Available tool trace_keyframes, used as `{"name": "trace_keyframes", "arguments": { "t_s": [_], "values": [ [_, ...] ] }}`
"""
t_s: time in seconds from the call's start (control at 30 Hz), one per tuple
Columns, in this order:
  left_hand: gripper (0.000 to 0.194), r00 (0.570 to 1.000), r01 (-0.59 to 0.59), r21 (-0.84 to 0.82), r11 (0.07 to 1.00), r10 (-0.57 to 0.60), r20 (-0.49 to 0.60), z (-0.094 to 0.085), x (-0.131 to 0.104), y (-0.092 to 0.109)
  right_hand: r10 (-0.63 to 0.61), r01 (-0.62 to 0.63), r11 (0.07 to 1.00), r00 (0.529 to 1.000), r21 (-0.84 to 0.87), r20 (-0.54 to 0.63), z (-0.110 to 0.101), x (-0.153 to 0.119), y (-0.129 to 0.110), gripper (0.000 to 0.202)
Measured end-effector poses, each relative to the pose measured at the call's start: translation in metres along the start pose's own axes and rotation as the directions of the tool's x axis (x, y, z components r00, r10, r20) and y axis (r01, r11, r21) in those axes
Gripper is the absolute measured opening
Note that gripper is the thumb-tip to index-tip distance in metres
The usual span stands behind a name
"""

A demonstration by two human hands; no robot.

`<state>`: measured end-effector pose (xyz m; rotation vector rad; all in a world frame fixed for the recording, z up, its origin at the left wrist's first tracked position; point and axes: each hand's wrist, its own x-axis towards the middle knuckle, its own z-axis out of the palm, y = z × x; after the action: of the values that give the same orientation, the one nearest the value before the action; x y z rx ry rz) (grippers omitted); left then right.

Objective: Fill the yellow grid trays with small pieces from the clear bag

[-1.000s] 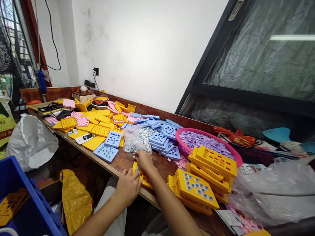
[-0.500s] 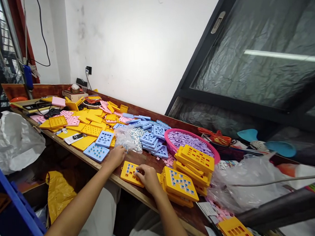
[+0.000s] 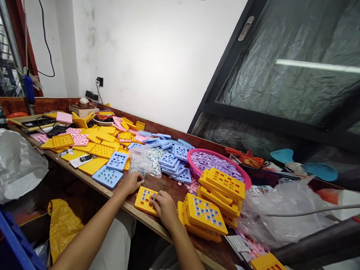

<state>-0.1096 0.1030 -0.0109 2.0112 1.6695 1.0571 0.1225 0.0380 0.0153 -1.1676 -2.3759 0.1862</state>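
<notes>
On the near edge of the table lies a yellow plastic board (image 3: 143, 204) with square holes, its upper rows holding small white-and-blue pieces. My right hand (image 3: 165, 206) is over the board's right part, fingertips bent down together at the holes; anything between them is too small to see. Just beyond the board's left corner, my left hand (image 3: 132, 183) has its fingers curled together by the mouth of a clear plastic bag (image 3: 139, 162). Whatever those fingers hold is hidden. Many small white-and-blue pieces (image 3: 155, 161) spill from the bag.
Right of my hands stand stacked yellow boards (image 3: 204, 213), the top one filled, and another yellow stack (image 3: 223, 184). Behind sits a pink basket (image 3: 190, 166) of purple pieces. Blue boards (image 3: 106, 177) lie at left and behind the bag. Yellow and pink boards crowd the far left.
My right hand's fingertips have lowered onto the board from a raised pinch. My left hand stays by the bag, fingers still curled. The whole view has shifted slightly.
</notes>
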Motion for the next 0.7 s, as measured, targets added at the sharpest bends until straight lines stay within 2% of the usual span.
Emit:
{"name": "trace_keyframes", "arguments": {
  "t_s": [0.13,0.23,0.3,0.37,0.47,0.57,0.7],
  "values": [
    [0.016,1.0,-0.009,-0.071,0.997,0.008,-0.014,-0.009,-0.011,0.009,0.025,-0.024,1.0,0.998,0.017,-0.061,0.001,0.004,0.0,0.014],
    [0.026,0.997,-0.04,-0.167,0.985,0.027,-0.079,-0.02,-0.031,0.024,0.031,-0.027,0.997,0.998,0.068,-0.063,0.002,0.006,0.001,0.014],
    [0.022,0.995,-0.073,-0.201,0.977,0.058,-0.079,-0.027,-0.047,0.037,0.033,-0.028,0.996,0.998,0.087,-0.055,0.004,0.007,0.002,0.013],
    [0.015,0.995,-0.099,-0.14,0.985,0.095,-0.031,-0.03,-0.061,0.049,0.038,-0.033,0.995,0.998,0.09,-0.057,0.005,0.007,0.003,0.012],
    [0.011,0.989,-0.143,0.06,0.988,0.142,0.032,-0.027,-0.073,0.061,0.06,-0.051,0.993,0.995,0.106,-0.077,0.007,0.007,0.004,0.01],
    [0.018,0.981,-0.188,0.226,0.956,0.173,0.086,-0.019,-0.073,0.062,0.081,-0.071,0.986,0.995,0.15,-0.065,0.007,0.005,0.006,0.013],
    [0.03,0.963,-0.263,0.288,0.921,0.234,0.134,-0.011,-0.063,0.057,0.083,-0.074,0.984,0.995,0.165,-0.048,0.006,0.003,0.007,0.016]
  ]
}}
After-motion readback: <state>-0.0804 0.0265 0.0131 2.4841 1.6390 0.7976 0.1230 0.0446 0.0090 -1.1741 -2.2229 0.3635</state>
